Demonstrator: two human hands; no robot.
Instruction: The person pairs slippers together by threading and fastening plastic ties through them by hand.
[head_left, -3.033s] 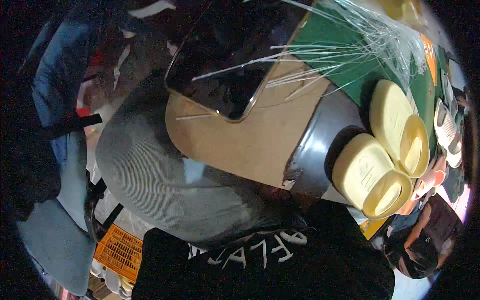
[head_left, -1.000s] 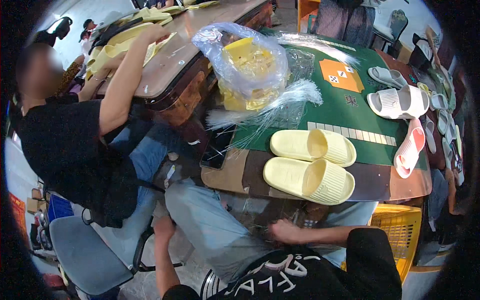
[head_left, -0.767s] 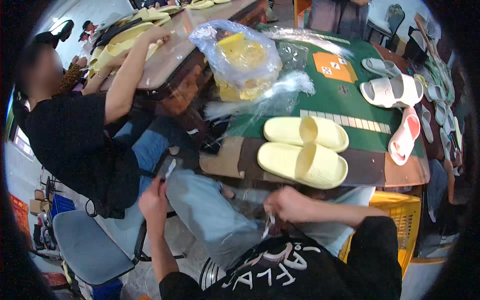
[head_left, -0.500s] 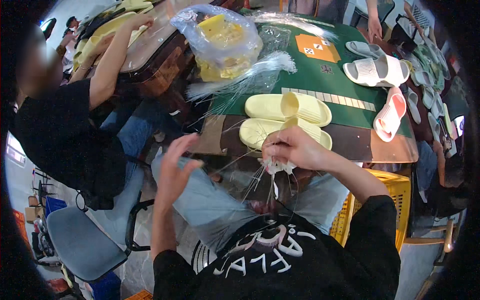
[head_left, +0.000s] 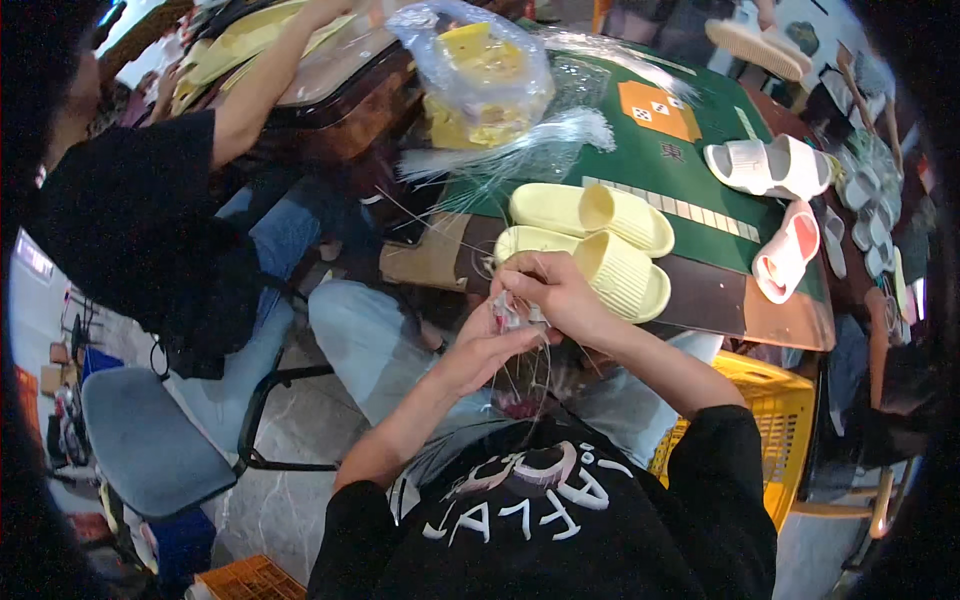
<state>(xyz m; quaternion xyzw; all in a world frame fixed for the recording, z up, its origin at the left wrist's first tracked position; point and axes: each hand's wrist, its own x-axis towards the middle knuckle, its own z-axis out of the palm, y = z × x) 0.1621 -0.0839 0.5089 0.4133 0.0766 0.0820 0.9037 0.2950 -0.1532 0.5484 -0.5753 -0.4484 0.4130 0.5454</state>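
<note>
Half hidden, some pale scrap [head_left: 507, 314], no clue what, was pinched between my curled left hand [head_left: 474, 352] and right hand [head_left: 562, 292]; green-topped table [head_left: 632, 160] stood ahead, grey chair [head_left: 155, 435] off left.

I had both elbows bent, with my left hand [head_left: 485, 350] and right hand [head_left: 558, 290] brought close together. My left forearm [head_left: 408, 428] slanted up from the lower left, that hand loosely cupped, its thumb stretched toward the right. My right forearm [head_left: 665, 362] angled in from the other side; that hand sat slightly higher, back uppermost, fingers bent inward, the tips hard to make out.
</note>
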